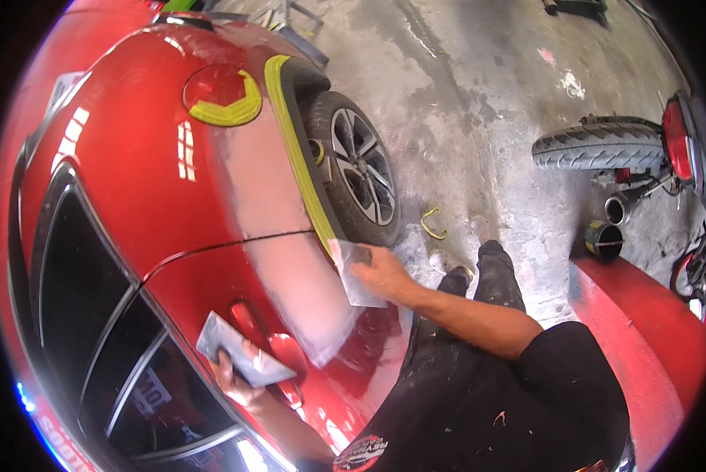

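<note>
A red car [145, 169] fills the left side, with a pale, matte patch [270, 204] running across its rear fender and door. My right hand [386, 275] grips a thin, flat whitish-grey spreader-like sheet [354, 282] at the patch's edge, just behind the wheel; whether it touches the panel I cannot tell. Beside the door handle [286, 346], my left hand [235, 379] is closed around a flat grey board [247, 352]. The fingers under that board are partly hidden. Yellow-green masking tape [296, 149] lines the wheel arch.
The car's wheel [361, 165] stands near my feet. More tape [231, 110] partly rings the round fuel flap. A tape scrap [433, 224] lies on the concrete floor. To the right are a motorcycle tyre [601, 147], a small can [603, 239] and a red block [644, 315].
</note>
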Motion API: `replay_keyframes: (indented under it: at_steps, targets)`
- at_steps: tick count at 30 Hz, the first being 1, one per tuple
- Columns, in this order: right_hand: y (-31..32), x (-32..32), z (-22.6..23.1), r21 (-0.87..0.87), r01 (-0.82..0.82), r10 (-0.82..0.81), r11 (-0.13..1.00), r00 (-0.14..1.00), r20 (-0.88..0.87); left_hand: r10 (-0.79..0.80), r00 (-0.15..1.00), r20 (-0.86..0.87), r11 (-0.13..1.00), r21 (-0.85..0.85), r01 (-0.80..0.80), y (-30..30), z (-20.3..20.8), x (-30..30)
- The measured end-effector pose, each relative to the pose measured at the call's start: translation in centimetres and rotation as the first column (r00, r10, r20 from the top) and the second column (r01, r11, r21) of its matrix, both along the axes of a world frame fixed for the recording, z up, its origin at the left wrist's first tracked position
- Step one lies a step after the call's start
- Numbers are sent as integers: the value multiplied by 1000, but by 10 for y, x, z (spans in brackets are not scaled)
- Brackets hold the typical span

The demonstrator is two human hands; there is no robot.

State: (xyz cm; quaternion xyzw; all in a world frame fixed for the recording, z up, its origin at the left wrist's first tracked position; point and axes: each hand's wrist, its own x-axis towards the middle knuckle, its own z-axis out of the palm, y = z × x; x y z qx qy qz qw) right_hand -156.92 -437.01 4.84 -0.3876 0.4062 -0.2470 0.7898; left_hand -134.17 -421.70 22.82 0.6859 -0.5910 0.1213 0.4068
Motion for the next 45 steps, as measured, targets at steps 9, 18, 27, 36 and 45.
replay_keyframes:
  at_steps: [9, 18, 27, 36, 45]
  targets:
    - [-7, 54, -6, -127, 52, -60, 991, 996, -64, 187, 917, -353, 965, 240, -105, 61, -13, 61]
    - [2, 75, -11, -287, 77, -104, 955, 991, -80, -53, 992, -116, 974, 212, 77, 58, -10, 55]
    - [-4, 78, 5, -260, 5, -32, 965, 994, -100, 139, 755, -641, 988, 146, -58, 35, -1, 29]
    - [7, 76, 30, -390, 48, -77, 919, 995, -60, 197, 416, -888, 980, 190, -60, -2, 20, -9]
    - [26, 67, -1, -339, 21, -59, 941, 993, -102, 187, 409, -893, 982, 169, -81, 1, 17, -4]
